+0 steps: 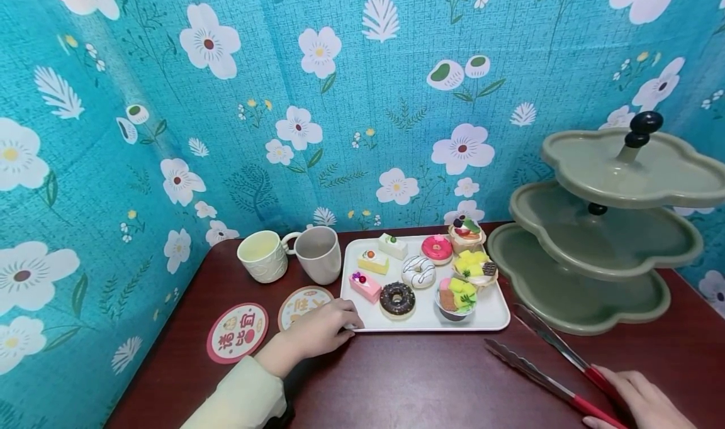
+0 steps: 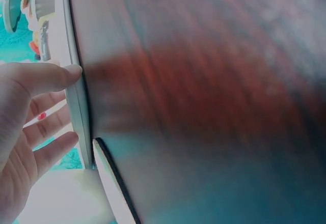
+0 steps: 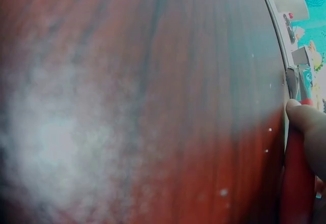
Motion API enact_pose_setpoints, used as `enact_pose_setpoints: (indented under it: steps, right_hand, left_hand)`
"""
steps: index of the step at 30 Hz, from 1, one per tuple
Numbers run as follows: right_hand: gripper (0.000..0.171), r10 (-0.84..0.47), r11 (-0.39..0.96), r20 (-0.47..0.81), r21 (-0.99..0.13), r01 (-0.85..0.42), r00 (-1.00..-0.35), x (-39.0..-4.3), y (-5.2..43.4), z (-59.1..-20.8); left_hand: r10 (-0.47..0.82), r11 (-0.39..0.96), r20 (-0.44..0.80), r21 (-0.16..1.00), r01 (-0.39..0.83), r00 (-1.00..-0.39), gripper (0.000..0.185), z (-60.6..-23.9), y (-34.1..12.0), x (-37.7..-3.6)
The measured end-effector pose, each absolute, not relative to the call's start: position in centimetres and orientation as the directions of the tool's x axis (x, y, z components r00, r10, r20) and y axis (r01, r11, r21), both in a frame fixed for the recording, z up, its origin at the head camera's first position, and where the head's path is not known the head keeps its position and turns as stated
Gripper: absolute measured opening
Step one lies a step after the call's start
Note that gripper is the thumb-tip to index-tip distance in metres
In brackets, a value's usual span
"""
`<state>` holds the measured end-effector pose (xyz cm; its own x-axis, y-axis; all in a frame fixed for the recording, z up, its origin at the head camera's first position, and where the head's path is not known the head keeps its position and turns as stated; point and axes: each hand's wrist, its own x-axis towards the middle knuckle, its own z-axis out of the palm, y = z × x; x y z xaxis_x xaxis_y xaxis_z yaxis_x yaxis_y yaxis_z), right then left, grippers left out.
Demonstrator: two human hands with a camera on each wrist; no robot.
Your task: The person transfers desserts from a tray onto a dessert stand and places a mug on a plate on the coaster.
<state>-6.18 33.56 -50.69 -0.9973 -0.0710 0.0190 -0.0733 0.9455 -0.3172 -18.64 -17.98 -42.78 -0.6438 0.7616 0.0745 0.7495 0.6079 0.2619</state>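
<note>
My left hand [image 1: 320,329] rests at the front-left corner of a white tray [image 1: 487,316] that carries several toy pastries, among them a chocolate doughnut [image 1: 397,299] and a pink doughnut [image 1: 437,249]. In the left wrist view the thumb [image 2: 63,75] touches the tray's rim [image 2: 76,107] while the fingers reach over it, fairly straight. Red-handled metal tongs [image 1: 527,368] lie spread on the dark red table at the front right. My right hand [image 1: 640,399] holds their handle end. In the right wrist view its thumb [image 3: 305,124] lies on the red handle [image 3: 295,183].
Two cups [image 1: 262,256] [image 1: 318,253] stand left of the tray, with two round coasters [image 1: 238,331] [image 1: 300,303] in front of them. A green three-tier stand [image 1: 595,303] fills the right side. Blue floral cloth walls in the back and the sides.
</note>
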Motion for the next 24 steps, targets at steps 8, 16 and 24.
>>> enact_pose_setpoints:
  steps: [8, 16, 24]
  right_hand:
    - [0.08, -0.122, 0.941, 0.204, -0.287, -0.178, -0.971, -6.0, 33.6, -51.3]
    - [0.079, -0.15, 0.945, 0.264, -0.244, -0.217, -0.953, -6.2, 33.7, -51.3]
    - [0.08, -0.157, 0.944, 0.273, -0.24, -0.225, -0.949, -6.2, 33.9, -49.8]
  left_hand:
    - [0.76, 0.613, 0.067, 0.254, 0.748, -0.646, 0.017, -42.6, -17.9, -18.6]
    - [0.754, 0.626, 0.025, 0.278, 0.729, -0.657, 0.015, -42.3, -17.7, -18.8]
    - [0.759, 0.619, 0.013, 0.295, 0.727, -0.651, 0.015, -42.2, -17.7, -19.0]
